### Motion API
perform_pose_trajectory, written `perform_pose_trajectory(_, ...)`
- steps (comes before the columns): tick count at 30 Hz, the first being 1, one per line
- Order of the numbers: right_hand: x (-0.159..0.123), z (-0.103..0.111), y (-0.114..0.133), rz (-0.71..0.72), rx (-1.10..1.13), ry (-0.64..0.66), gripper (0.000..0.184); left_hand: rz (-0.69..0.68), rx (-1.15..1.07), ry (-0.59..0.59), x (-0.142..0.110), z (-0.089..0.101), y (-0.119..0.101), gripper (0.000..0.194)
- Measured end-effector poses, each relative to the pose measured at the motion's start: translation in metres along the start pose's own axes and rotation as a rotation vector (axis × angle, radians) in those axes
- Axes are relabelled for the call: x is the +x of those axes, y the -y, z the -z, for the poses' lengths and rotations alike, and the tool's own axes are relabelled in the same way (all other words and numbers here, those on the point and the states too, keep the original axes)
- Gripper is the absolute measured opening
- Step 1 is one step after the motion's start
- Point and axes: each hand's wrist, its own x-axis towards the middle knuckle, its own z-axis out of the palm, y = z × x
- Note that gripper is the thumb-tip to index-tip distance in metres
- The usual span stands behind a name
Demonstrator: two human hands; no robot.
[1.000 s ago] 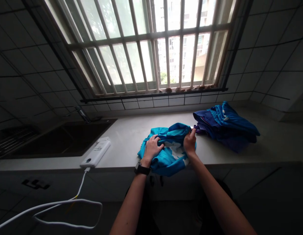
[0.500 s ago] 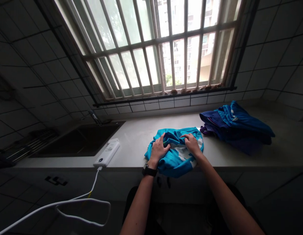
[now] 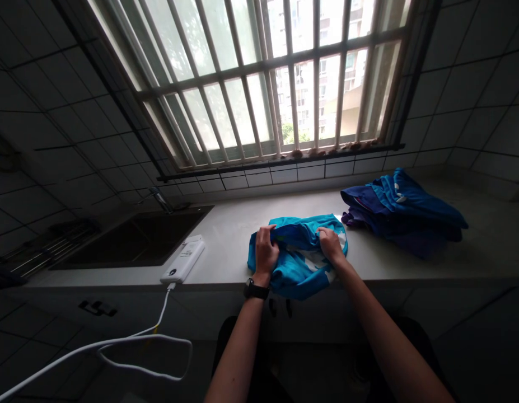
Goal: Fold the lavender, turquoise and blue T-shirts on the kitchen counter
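A bright blue garment [image 3: 301, 280] with white patches lies bunched on the counter, its near part hanging over the front edge. My left hand [image 3: 266, 252], with a black watch on the wrist, is closed on the left side of its upper edge. Across from it, my right hand [image 3: 330, 243] pinches the same edge at the right. A darker blue band of cloth stretches between the two hands. Parts of the fingertips are hidden in the folds.
Folded blue and purple clothes [image 3: 404, 212] lie on the counter [image 3: 234, 235] to the right. Leftward are a white power bank [image 3: 183, 260] with a white cable [image 3: 164, 305] and a dark sink [image 3: 137, 238] with a faucet [image 3: 160, 200]. A barred window [image 3: 259, 84] rises behind.
My left hand has gone from spread fingers on the cloth to a closed grip, slightly further left. The garment's upper edge is now pulled straighter between both hands.
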Motion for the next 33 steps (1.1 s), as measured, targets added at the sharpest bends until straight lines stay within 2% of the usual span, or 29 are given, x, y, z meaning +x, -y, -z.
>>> perform_pose_trajectory(3, 0.0, 0.0, 0.0, 0.01, 0.001, 0.015, 0.02, 0.21, 0.176, -0.089, -0.002, -0.001, -0.004, 0.053)
perform_pose_trajectory(5, 0.0, 0.0, 0.0, 0.009, 0.001, 0.018, 0.02, 0.351, 0.237, -0.031, -0.003, -0.001, -0.007, 0.059)
perform_pose_trajectory(7, -0.001, 0.0, 0.0, 0.006, 0.005, 0.019, 0.02, 0.419, 0.23, 0.077, -0.002, -0.001, -0.008, 0.056)
perform_pose_trajectory(10, -0.001, 0.0, -0.001, -0.001, 0.029, -0.003, 0.021, 0.407, 0.175, 0.193, 0.001, 0.001, -0.005, 0.045)
perform_pose_trajectory(14, 0.0, 0.0, -0.002, -0.008, 0.079, -0.072, 0.02, 0.291, 0.098, 0.285, 0.003, 0.0, 0.001, 0.031)
perform_pose_trajectory(16, 0.001, -0.001, -0.001, 0.011, 0.09, -0.1, 0.018, 0.263, 0.101, 0.237, 0.003, -0.002, 0.004, 0.022)
perform_pose_trajectory(19, 0.0, -0.001, 0.001, 0.097, 0.082, -0.121, 0.019, 0.297, 0.107, 0.046, 0.004, -0.004, 0.007, 0.016)
perform_pose_trajectory(20, 0.0, -0.001, 0.002, 0.13, 0.081, -0.114, 0.021, 0.309, 0.093, 0.029, 0.005, -0.004, 0.007, 0.014)
perform_pose_trajectory(21, -0.001, -0.002, 0.003, 0.155, 0.083, -0.092, 0.022, 0.316, 0.071, 0.056, 0.005, -0.004, 0.007, 0.016)
perform_pose_trajectory(23, -0.002, -0.002, 0.004, 0.177, 0.1, -0.017, 0.024, 0.306, 0.026, 0.188, 0.005, -0.001, 0.003, 0.027)
perform_pose_trajectory(26, -0.003, -0.005, 0.003, 0.115, 0.165, 0.094, 0.024, 0.262, -0.014, 0.338, -0.003, 0.009, -0.011, 0.036)
perform_pose_trajectory(28, -0.002, -0.007, 0.001, 0.051, 0.22, 0.079, 0.023, 0.195, -0.068, 0.424, -0.013, 0.021, -0.025, 0.035)
perform_pose_trajectory(29, -0.001, -0.008, 0.0, 0.033, 0.229, 0.048, 0.021, 0.14, -0.117, 0.504, -0.018, 0.028, -0.031, 0.035)
perform_pose_trajectory(31, 0.002, -0.009, -0.002, 0.037, 0.203, -0.011, 0.015, 0.013, -0.253, 0.688, -0.023, 0.044, -0.042, 0.033)
perform_pose_trajectory(33, 0.003, -0.01, -0.002, 0.061, 0.152, -0.008, 0.013, -0.053, -0.367, 0.765, -0.022, 0.056, -0.048, 0.029)
